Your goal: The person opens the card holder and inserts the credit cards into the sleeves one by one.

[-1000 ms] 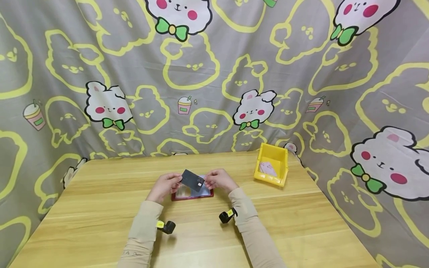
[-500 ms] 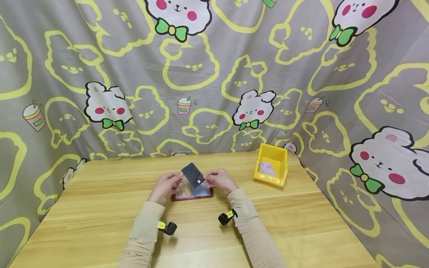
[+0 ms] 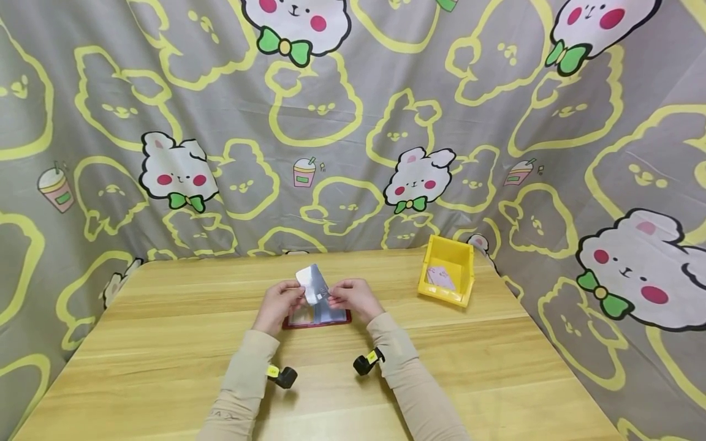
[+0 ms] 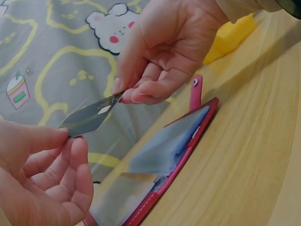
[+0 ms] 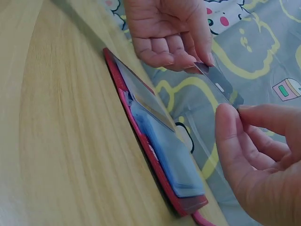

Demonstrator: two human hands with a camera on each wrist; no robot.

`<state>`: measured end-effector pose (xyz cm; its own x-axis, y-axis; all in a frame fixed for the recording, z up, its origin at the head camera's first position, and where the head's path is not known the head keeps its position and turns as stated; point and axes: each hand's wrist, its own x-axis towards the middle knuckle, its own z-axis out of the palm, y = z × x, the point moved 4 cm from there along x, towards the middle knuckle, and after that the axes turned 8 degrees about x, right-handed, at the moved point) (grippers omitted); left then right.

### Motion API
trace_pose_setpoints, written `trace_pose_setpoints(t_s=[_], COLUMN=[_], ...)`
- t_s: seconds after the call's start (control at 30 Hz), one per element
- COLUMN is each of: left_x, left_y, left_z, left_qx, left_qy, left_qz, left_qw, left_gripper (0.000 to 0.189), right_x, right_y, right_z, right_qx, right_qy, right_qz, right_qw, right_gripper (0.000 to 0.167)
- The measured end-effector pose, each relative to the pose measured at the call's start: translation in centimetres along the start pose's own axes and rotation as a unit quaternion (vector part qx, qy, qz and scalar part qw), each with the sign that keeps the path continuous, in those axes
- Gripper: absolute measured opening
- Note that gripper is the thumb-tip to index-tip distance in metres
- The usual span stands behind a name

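Note:
A dark plastic card (image 3: 313, 285) with a small light chip mark is held up between both hands, its face catching a bright glare in the head view. The left hand (image 3: 278, 306) pinches one edge between thumb and fingers; the right hand (image 3: 355, 298) pinches the opposite end. Below the card, a red card holder (image 5: 141, 136) lies spread open on the table, with clear and bluish plastic sleeves (image 4: 162, 146) showing. Its pink snap strap (image 4: 195, 92) sticks out at one end. In the head view the hands and card cover part of the holder.
A yellow bin (image 3: 466, 288) stands at the back right of the wooden table (image 3: 182, 367), with a pale pink card (image 3: 440, 277) inside. A patterned grey curtain (image 3: 353, 122) hangs behind the table and along its sides.
The card has tilted, turning from dark to shiny with reflected light and standing more upright. Both hands have shifted slightly closer together and still pinch it.

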<state>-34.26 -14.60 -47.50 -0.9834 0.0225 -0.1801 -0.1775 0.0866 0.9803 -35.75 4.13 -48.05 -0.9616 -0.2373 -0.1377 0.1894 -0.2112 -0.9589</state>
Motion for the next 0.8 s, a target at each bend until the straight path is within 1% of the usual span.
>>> trace_pose_setpoints(t_s=[0.1, 0.23, 0.33, 0.47, 0.63, 0.8], left_x=[0.1, 0.1, 0.1, 0.1, 0.3, 0.4], left_y=[0.0, -0.2, -0.5, -0.9, -1.4, -1.7], left_z=[-0.2, -0.6, -0.9, -1.0, -1.3, -1.6], left_qx=[-0.012, -0.007, 0.01, 0.037, 0.067, 0.091], left_qy=[0.0, 0.001, -0.002, -0.012, -0.008, -0.001], left_qz=[0.001, -0.005, -0.009, -0.013, -0.012, -0.016], left_qw=[0.9999, 1.0, 0.9999, 0.9992, 0.9976, 0.9957], left_gripper=[0.025, 0.027, 0.029, 0.03, 0.027, 0.026], right_x=[0.1, 0.3, 0.4, 0.6, 0.5, 0.5], right_y=[-0.3, -0.9, -1.0, -0.7, -0.4, 0.1], right_z=[-0.5, -2.0, -3.3, -4.6, -5.2, -5.6], right_qx=[-0.014, -0.021, -0.021, -0.02, -0.026, -0.056], right_qy=[0.005, 0.039, 0.065, 0.084, 0.094, 0.111], right_qz=[-0.004, -0.016, -0.024, -0.027, -0.015, -0.007], right_qw=[0.9999, 0.9989, 0.9974, 0.9959, 0.9951, 0.9922], right_gripper=[0.024, 0.028, 0.023, 0.017, 0.018, 0.018])
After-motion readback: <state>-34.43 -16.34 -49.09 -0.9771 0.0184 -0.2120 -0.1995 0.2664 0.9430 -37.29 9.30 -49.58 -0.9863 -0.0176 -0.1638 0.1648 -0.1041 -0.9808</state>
